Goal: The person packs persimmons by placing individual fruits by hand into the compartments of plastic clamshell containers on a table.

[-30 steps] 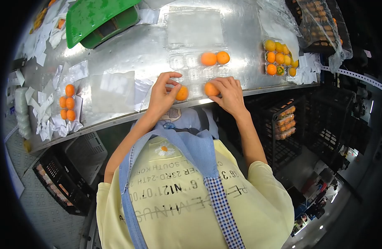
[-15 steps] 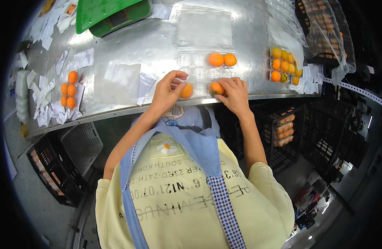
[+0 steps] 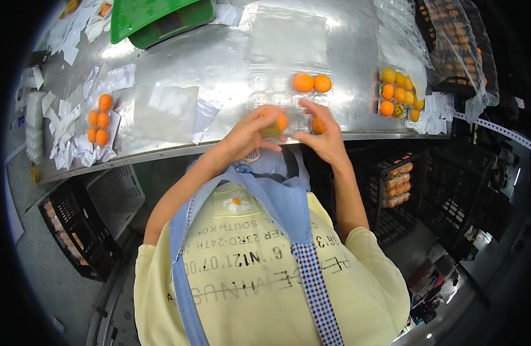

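My left hand [image 3: 255, 131] is closed around a round orange fruit [image 3: 275, 124], held low over the table edge; it is blurred, with a greenish patch on its underside. Close to its right, my right hand [image 3: 328, 134] is open, thumb and fingers apart. Another orange fruit [image 3: 318, 126] sits by its palm, at the near right of a clear plastic tray [image 3: 271, 102], partly covered by the hand. Two more orange fruits [image 3: 303, 83] rest side by side in the tray's farther right part.
Orange fruits [image 3: 104, 102] lie among paper scraps at left, near a flat clear sheet [image 3: 166, 115]. A green bin [image 3: 156, 17] stands at the back. Yellow-orange fruits [image 3: 399, 94] fill a pack at right; beyond is a plastic-draped crate [image 3: 458, 43]. Black crates [image 3: 392, 196] stand below.
My left hand has moved right and lifted its fruit off the tray. The fruit under my right hand now sits farther right, and that hand's fingers have spread from it.
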The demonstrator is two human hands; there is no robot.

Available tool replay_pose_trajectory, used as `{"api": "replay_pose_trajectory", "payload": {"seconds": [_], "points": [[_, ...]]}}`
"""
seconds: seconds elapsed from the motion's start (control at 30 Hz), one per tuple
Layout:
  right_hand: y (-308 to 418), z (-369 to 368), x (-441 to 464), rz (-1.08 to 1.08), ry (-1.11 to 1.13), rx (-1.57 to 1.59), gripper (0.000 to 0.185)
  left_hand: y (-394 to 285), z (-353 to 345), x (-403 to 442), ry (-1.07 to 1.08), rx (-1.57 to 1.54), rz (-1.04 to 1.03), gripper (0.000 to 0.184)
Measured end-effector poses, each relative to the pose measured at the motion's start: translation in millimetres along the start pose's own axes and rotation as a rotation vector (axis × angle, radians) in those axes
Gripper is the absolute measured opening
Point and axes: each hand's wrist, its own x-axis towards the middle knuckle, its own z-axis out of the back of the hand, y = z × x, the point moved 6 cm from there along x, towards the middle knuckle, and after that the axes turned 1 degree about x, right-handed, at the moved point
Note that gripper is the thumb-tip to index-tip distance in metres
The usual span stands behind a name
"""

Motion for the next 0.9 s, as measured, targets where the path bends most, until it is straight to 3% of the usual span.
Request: {"api": "replay_pose_trajectory", "payload": {"seconds": [0.03, 0.1, 0.23, 0.37, 0.47, 0.57, 0.6, 0.73, 0.9], "points": [[-14.8, 13.5, -2.4, -0.037, -0.085, -0.108, 0.065, 1.3, 6.3, 0.3, -0.002, -0.015, 0.003, 0.048], [-27.7, 34.2, -9.2, 0.086, -0.168, -0.591, 0.062, -0.4, 10.2, 2.5, -0.002, -0.066, -0.006, 0.048], [-53.4, 34.2, -26.8, 0.024, -0.059, -0.826, 0.054, -2.9, 2.3, 8.5, -0.054, -0.138, -0.058, 0.045], [-58.3, 39.0, -25.9, 0.096, -0.103, -0.702, 0.05, -0.6, -4.5, 14.1, -0.143, -0.175, -0.085, 0.041], [-63.9, 52.6, -25.1, -0.161, -0.104, -0.345, 0.05, 9.7, 8.4, 21.9, -0.209, -0.031, -0.04, 0.038], [-72.0, 53.4, -22.8, -0.237, -0.109, 0.362, 0.05, 16.4, 0.3, 31.9, -0.162, 0.092, -0.065, 0.037], [-67.7, 55.4, -22.1, -0.273, -0.106, 0.463, 0.05, 17.5, -5.3, 35.2, -0.155, 0.121, -0.074, 0.037], [-44.8, 52.5, -8.9, -0.116, -0.012, 0.613, 0.051, 18.3, -41.6, 42.5, -0.095, 0.126, -0.099, 0.041], [-29.1, 45.6, 8.1, 0.09, 0.133, 0.384, 0.046, 26.4, -56.1, 52.0, 0.079, -0.066, -0.084, 0.053]]}}
